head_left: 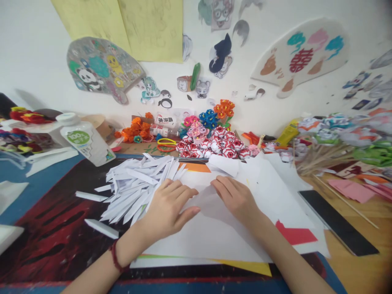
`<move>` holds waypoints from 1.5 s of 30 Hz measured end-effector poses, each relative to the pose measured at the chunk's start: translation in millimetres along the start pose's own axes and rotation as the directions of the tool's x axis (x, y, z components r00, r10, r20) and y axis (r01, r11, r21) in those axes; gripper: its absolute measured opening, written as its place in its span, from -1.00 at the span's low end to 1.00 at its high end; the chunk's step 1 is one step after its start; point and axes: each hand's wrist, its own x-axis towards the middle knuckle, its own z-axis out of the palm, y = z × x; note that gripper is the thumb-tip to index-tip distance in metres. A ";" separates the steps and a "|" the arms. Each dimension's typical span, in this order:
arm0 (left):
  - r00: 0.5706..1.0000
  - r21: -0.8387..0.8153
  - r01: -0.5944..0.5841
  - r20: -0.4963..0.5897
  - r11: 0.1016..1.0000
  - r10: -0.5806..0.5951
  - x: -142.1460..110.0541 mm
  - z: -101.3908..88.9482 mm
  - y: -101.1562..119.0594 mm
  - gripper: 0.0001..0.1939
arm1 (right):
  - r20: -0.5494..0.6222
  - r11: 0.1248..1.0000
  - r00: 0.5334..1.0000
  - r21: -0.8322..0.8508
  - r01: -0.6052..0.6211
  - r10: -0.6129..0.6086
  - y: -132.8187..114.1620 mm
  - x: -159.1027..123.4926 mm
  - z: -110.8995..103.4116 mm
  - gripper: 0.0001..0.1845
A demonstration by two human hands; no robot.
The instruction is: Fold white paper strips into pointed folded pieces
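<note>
My left hand [173,204] hovers over white paper sheets [196,241], its thumb and index finger apart and nothing visible between them. It is beside a loose pile of folded white paper strips [131,183]. My right hand [237,200] is a short way to the right, over the same sheets. Its fingers are bent and pressed together, pointing left. Its thumb is hidden, and anything white in its fingertips blends with the paper beneath. Two folded strips [101,228] lie apart from the pile on the dark red and black mat [55,228].
A white bottle [85,139] stands at the back left. Red-and-white paper flowers [217,145] are heaped against the wall. On the right lie a black phone-like slab [338,222], a thin stick [346,200] and pink paper [350,190]. Red paper [295,234] rests on the sheets.
</note>
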 end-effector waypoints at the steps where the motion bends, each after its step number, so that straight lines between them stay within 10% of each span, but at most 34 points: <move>1: 1.000 0.008 0.002 -0.012 1.000 -0.002 -0.4 0.5 0.4 -0.75 | -0.003 1.000 1.000 -0.011 0.005 -0.005 -0.3 -0.2 -0.2 -0.79; 10: 0.987 0.243 -0.128 -0.061 0.961 0.147 -3.8 12.2 -10.7 -0.85 | 0.054 0.996 0.997 0.063 0.056 -0.059 0.5 1.2 -3.2 -0.76; 19: 0.968 0.251 -0.186 0.214 0.950 0.133 -4.4 21.7 -19.9 -0.86 | 0.255 0.944 0.964 0.330 -0.012 -0.077 -4.3 2.3 7.8 -0.74; 36: 0.953 -0.064 0.237 0.208 0.969 -0.219 -1.0 7.5 -19.9 -0.75 | 0.258 0.836 0.959 0.497 -0.232 0.112 -10.4 3.7 10.0 -0.73; 45: 0.942 0.081 0.192 0.264 0.978 -0.207 3.4 7.8 -12.5 -0.79 | 0.390 0.660 0.868 0.569 -0.490 0.308 -14.3 3.9 15.1 -0.81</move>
